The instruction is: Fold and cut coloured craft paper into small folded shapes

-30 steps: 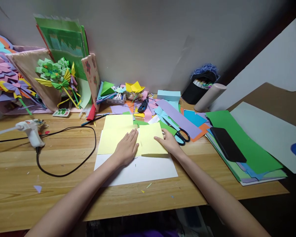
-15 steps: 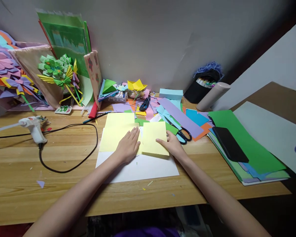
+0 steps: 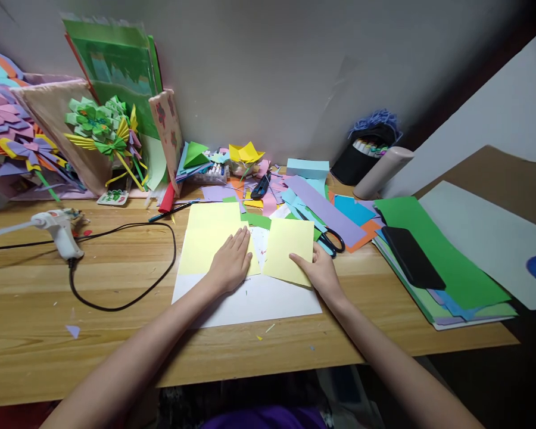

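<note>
My left hand (image 3: 231, 260) lies flat, fingers stretched out, on a pale yellow sheet of paper (image 3: 199, 253). More yellow paper shows just behind that sheet. My right hand (image 3: 322, 271) pinches the right edge of a smaller yellow piece of paper (image 3: 289, 247), thumb on top and fingers underneath. This piece is tilted a little, and a gap separates it from the larger sheet. Under both lies a white sheet (image 3: 250, 304). Scissors (image 3: 332, 242) with black handles rest just behind my right hand, partly under paper strips.
On the left are a white glue gun (image 3: 62, 232) and its looping black cord (image 3: 175, 256). Paper scraps and a cutter (image 3: 261, 186) lie along the wall. A black phone (image 3: 413, 256) rests on green paper (image 3: 462, 262) at right, near a marker holder (image 3: 360, 158).
My right hand has moved the smaller yellow piece rightward, widening the gap to the larger sheet. My left hand stays pressed flat. The view has shifted slightly.
</note>
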Available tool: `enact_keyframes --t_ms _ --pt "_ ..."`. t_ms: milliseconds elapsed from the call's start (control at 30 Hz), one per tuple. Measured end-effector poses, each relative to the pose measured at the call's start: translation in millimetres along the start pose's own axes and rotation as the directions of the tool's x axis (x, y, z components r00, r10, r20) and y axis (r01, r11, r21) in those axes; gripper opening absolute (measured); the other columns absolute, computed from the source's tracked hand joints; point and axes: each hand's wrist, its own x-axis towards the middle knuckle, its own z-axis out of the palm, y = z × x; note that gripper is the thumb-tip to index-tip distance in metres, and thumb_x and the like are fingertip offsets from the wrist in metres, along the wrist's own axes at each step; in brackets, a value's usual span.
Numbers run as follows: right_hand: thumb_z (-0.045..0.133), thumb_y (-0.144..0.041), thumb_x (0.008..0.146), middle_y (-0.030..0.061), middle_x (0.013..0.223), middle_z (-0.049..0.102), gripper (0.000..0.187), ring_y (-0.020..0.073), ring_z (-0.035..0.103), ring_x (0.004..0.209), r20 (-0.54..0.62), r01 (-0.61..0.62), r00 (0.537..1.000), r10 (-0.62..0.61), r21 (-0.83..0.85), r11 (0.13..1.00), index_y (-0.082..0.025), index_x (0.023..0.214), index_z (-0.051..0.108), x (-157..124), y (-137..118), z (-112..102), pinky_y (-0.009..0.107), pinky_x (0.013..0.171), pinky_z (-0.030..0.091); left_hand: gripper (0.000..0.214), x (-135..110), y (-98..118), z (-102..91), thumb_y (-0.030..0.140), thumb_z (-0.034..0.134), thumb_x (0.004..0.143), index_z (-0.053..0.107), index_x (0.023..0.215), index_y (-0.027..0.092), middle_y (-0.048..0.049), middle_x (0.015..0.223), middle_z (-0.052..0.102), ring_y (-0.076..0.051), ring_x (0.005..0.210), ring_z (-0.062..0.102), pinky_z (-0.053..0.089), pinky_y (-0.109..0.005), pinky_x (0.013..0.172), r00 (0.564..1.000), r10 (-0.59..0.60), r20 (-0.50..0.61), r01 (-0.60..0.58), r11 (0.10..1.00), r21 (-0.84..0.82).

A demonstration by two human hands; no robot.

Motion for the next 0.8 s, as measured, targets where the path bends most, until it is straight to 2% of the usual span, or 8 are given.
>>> enact_keyframes --t_ms 133,233,300,367,433,500,600,800 --pt "0.065 -0.032 0.069 0.0118 0.112 0.061 0.039 0.0236 0.062 0.095 0.059 0.002 0.998 -0.007 0.089 0.996 -0.018 0.103 0.051 -3 0 -4 0.035 0.075 0.052 0.053 0 1 -2.8 0.032 0.023 0.089 0.023 0.135 0.006 -0.0127 0.144 0.021 -0.019 0.133 0.016 0.016 -0.039 0.109 0.999 -0.038 -0.015 0.036 0.994 -0.102" --pt "0.062 -0.035 0.071 0.01 0.111 0.061 0.04 0.0224 0.062 0.093 0.177 0.003 0.984 -0.027 0.136 0.991 -0.019 0.106 0.051 1 -6 -2 0.034 0.076 0.052 0.049 1 3 -12.2 0.036 0.025 0.089 0.035 0.13 0.01 -0.0113 0.14 0.031 -0.02 0.131 0.023 0.015 -0.039 0.109 0.993 -0.086 -0.078 0.053 0.934 -0.353" --pt "0.062 -0.038 0.071 0.0088 0.108 0.063 0.042 0.0214 0.063 0.088 0.287 -0.021 0.958 -0.022 0.145 0.989 -0.019 0.107 0.051 7 -13 3 0.033 0.075 0.051 0.047 2 4 -19.5 0.041 0.026 0.089 0.046 0.122 0.014 -0.0092 0.132 0.044 -0.02 0.124 0.036 0.023 -0.038 0.106 0.985 -0.162 -0.067 0.084 0.773 -0.629" --pt "0.06 -0.039 0.072 0.0075 0.104 0.065 0.04 0.0205 0.064 0.083 0.413 -0.053 0.911 -0.005 0.129 0.99 -0.018 0.106 0.053 15 -20 10 0.032 0.072 0.051 0.047 4 5 -23.8 0.048 0.033 0.085 0.054 0.111 0.015 -0.0094 0.118 0.057 -0.022 0.11 0.05 0.036 -0.036 0.096 0.971 -0.232 0.062 0.168 0.472 -0.866" --pt "0.056 -0.041 0.075 0.006 0.097 0.066 0.036 0.0192 0.064 0.078 0.501 -0.053 0.865 0.004 0.083 0.995 -0.017 0.102 0.056 25 -25 19 0.029 0.067 0.05 0.046 5 4 -23.4 0.05 0.044 0.08 0.058 0.102 0.012 -0.0112 0.1 0.065 -0.023 0.095 0.059 0.044 -0.035 0.083 0.944 -0.253 0.212 0.252 0.139 -0.958" --pt "0.053 -0.042 0.077 0.0045 0.089 0.067 0.033 0.0181 0.063 0.075 0.515 0.001 0.857 -0.018 0.034 0.999 -0.017 0.098 0.059 33 -27 27 0.027 0.064 0.049 0.043 6 2 -19.6 0.046 0.054 0.074 0.06 0.095 0.009 -0.0124 0.089 0.067 -0.024 0.085 0.062 0.046 -0.034 0.076 0.919 -0.262 0.295 0.28 -0.093 -0.956" --pt "0.051 -0.039 0.079 0.0038 0.088 0.066 0.031 0.0181 0.061 0.079 0.434 0.152 0.891 -0.136 -0.003 0.988 -0.017 0.098 0.06 40 -25 38 0.027 0.066 0.047 0.036 6 -2 -15.3 0.04 0.061 0.07 0.062 0.087 0.008 -0.0125 0.082 0.068 -0.023 0.078 0.063 0.046 -0.033 0.073 0.898 -0.28 0.339 0.275 -0.242 -0.93" --pt "0.048 -0.037 0.081 0.0055 0.094 0.066 0.03 0.0188 0.059 0.08 0.273 0.317 0.916 -0.293 -0.045 0.947 -0.017 0.098 0.063 37 -15 40 0.027 0.068 0.046 0.027 5 -3 -21.6 0.036 0.061 0.071 0.062 0.083 0.012 -0.0067 0.069 0.065 -0.018 0.069 0.06 0.044 -0.027 0.065 0.91 -0.209 0.359 0.284 -0.315 -0.906"
